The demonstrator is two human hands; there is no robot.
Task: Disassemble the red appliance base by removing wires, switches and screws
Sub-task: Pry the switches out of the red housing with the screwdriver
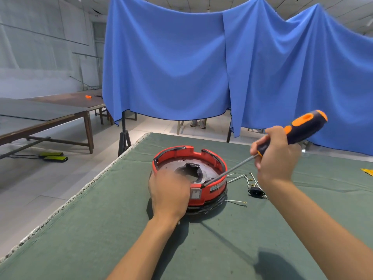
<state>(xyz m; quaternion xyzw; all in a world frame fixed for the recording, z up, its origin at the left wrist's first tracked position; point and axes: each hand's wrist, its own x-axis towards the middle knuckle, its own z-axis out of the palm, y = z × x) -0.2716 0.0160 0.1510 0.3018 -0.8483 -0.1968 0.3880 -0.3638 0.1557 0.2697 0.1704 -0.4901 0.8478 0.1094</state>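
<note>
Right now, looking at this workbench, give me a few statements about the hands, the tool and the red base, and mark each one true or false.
1. The right hand grips a screwdriver with an orange and dark handle. True.
2. The screwdriver's tip is at the rim of the red appliance base, just above the white rocker switch. True.
3. The left hand is lifted clear of the base. False: it rests against the base's near left side.
4. The rocker switch lies loose on the green mat. False: it sits in the base's red wall.
5. A black socket with white wires lies on the mat to the right of the base. True.
</note>
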